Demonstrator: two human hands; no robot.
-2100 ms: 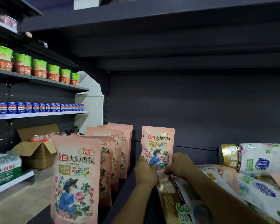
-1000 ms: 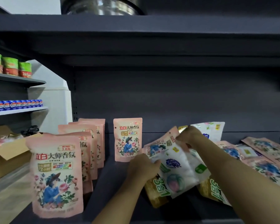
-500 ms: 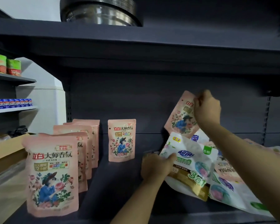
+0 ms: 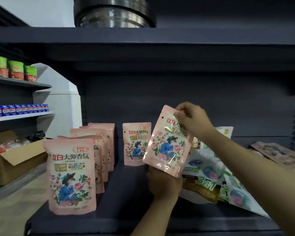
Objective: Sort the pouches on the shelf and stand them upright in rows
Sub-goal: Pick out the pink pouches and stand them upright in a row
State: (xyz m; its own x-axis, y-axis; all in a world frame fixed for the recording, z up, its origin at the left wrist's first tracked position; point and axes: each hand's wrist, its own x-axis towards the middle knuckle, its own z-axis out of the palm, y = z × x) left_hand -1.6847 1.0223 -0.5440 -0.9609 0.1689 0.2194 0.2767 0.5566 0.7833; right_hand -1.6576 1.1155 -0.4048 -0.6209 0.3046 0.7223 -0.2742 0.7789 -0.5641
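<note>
A pink flowered pouch (image 4: 167, 145) hangs tilted above the dark shelf (image 4: 126, 193). My right hand (image 4: 191, 121) pinches its top edge and my left hand (image 4: 163, 183) grips its bottom. Behind it to the left a single pink pouch (image 4: 135, 143) stands upright. Further left a row of several pink pouches (image 4: 71, 174) stands upright, front to back. To the right lies a heap of white-and-green pouches (image 4: 209, 178) with gold trim, and more pink pouches (image 4: 279, 154) lie flat at the far right.
The shelf's back wall (image 4: 160, 99) rises just behind the pouches, and an upper shelf (image 4: 143, 40) holding stacked metal bowls (image 4: 112, 12) overhangs. At left stand an open cardboard box (image 4: 12, 159), shelves of cups (image 4: 14, 68) and blue cans (image 4: 20, 109).
My right hand has brought the pink pouch down and to the left from above the heap. My left hand has left the white-and-green pouch and taken the pink pouch's bottom.
</note>
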